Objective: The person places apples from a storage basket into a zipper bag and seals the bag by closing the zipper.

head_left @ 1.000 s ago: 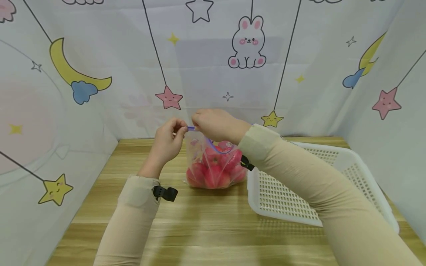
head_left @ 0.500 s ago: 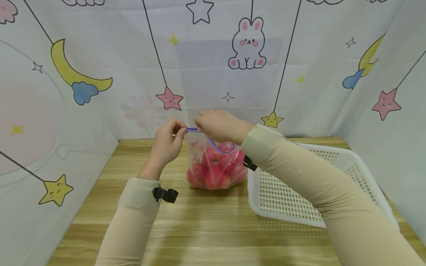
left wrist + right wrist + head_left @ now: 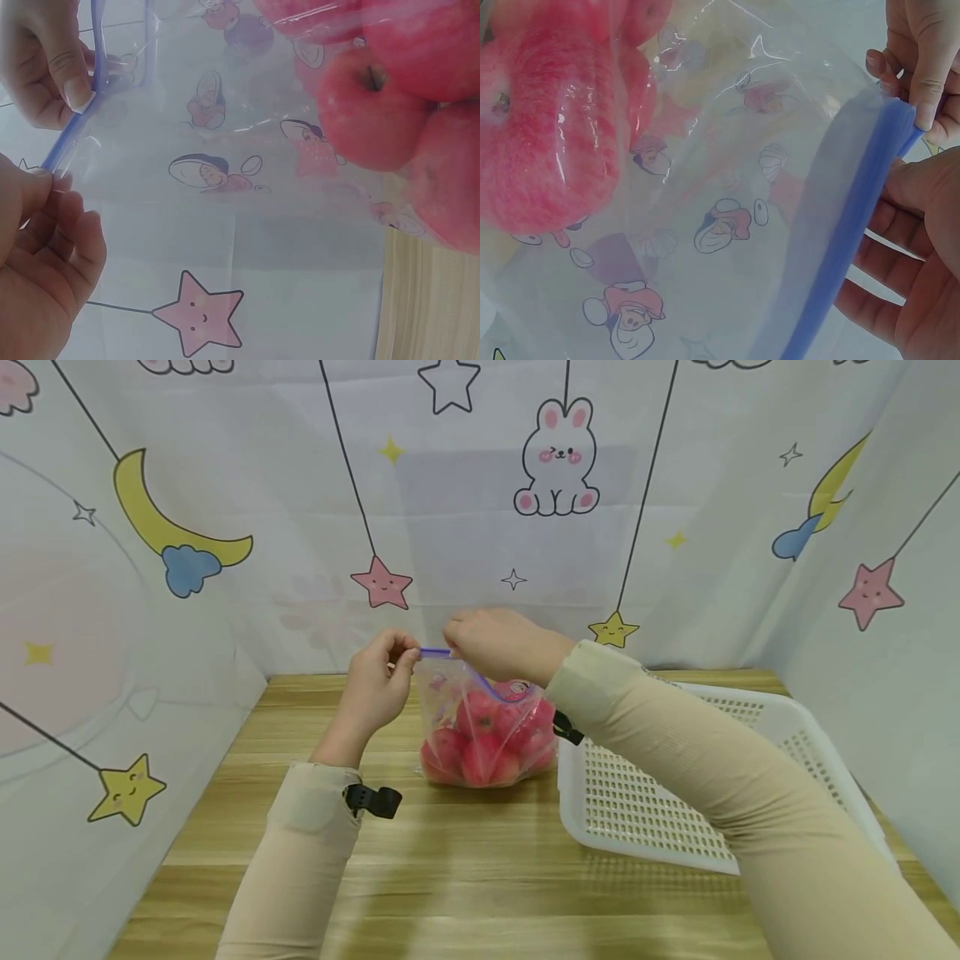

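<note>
A clear zip bag [image 3: 441,693] with a purple-blue zip strip [image 3: 855,195] and printed cartoon figures stands upright on the wooden table. Several red apples [image 3: 491,760] fill its lower part. My left hand [image 3: 378,677] pinches the left end of the strip between thumb and fingers. Just to its right, my right hand [image 3: 498,643] pinches the same strip, with a small whitish piece [image 3: 84,102] at the thumb tip. Between the hands the strip runs straight and closed-looking; right of my right hand it droops in a curve, the mouth there gaping.
A white perforated plastic basket [image 3: 637,802] sits on the table [image 3: 465,877] at the right, partly under my right forearm. Behind and at both sides hangs a white curtain [image 3: 480,543] printed with stars, moons and a rabbit.
My right hand has slid slightly to the right along the zip strip, so a longer straight stretch shows between the hands. The left hand holds its place.
</note>
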Tool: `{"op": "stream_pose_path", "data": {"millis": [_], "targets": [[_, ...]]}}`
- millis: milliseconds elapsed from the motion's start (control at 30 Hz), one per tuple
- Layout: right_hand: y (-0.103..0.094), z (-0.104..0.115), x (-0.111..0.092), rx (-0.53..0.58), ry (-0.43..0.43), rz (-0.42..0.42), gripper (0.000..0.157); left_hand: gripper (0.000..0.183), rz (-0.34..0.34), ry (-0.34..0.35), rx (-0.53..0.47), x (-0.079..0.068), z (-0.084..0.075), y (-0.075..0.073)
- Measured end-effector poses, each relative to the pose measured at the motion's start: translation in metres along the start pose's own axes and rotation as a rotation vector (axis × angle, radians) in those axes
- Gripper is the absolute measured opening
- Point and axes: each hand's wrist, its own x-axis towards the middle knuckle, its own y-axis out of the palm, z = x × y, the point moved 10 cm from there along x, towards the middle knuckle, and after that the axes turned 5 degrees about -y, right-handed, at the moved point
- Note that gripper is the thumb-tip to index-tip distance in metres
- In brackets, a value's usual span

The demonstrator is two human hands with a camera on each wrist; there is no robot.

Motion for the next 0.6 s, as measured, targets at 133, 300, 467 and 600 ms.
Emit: {"op": "stream_pose_path", "data": {"millis": [133,300,467,600], "targets": [[0.0014,-0.0019,-0.0011,-0.001,0.009,0.013,0.015,0.009,-0.007,0.009,-0.003,0.0001,-0.0002,-0.0002],[0.0026,-0.0046,-0.0029,0.001,0.013,0.02,0.015,0.009,-0.019,0.014,0.004,0.0007,0.0004,-0.0002],[0.0045,-0.0059,-0.0045,0.004,0.019,0.031,0.016,0.009,-0.014,0.0,0.001,0.0002,0.002,0.0001],[0.0056,-0.0073,-0.0055,0.002,0.028,0.038,0.016,0.009,-0.019,-0.003,0.005,-0.0001,0.0021,-0.0004]]}}
